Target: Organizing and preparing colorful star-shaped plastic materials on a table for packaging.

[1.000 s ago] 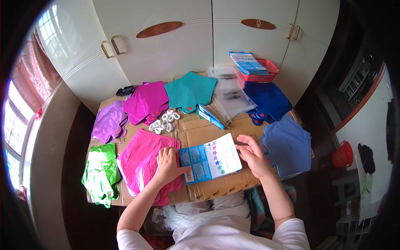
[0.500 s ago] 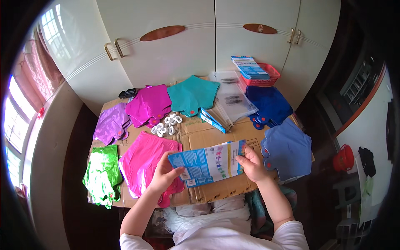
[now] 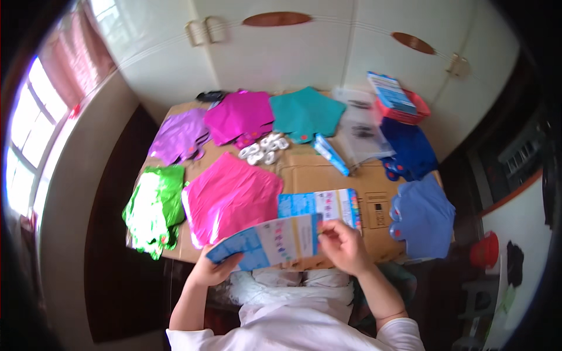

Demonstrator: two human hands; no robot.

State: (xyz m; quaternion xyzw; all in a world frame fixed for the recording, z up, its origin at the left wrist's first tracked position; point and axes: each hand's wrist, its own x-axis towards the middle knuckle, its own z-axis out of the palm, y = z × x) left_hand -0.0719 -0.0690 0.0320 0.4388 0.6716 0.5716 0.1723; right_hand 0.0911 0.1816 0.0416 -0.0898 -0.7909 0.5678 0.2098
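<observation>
One bowed blue-white packet [image 3: 270,242], coloured motifs across; left grip [image 3: 212,270] clasping blue end, right grip [image 3: 345,248] pinching opposite edge.

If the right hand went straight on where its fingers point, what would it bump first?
Probably the right end of the blue-and-white printed packet that the left hand holds. The right hand looks right beside it, though depth is unclear.

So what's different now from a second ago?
A blue-and-white card is now held further left and closer to the body. The left hand grips it; the right hand is at its right edge. Another card now shows on the cardboard behind it. The pink bundle, green bundle and white pieces stayed put.
</observation>
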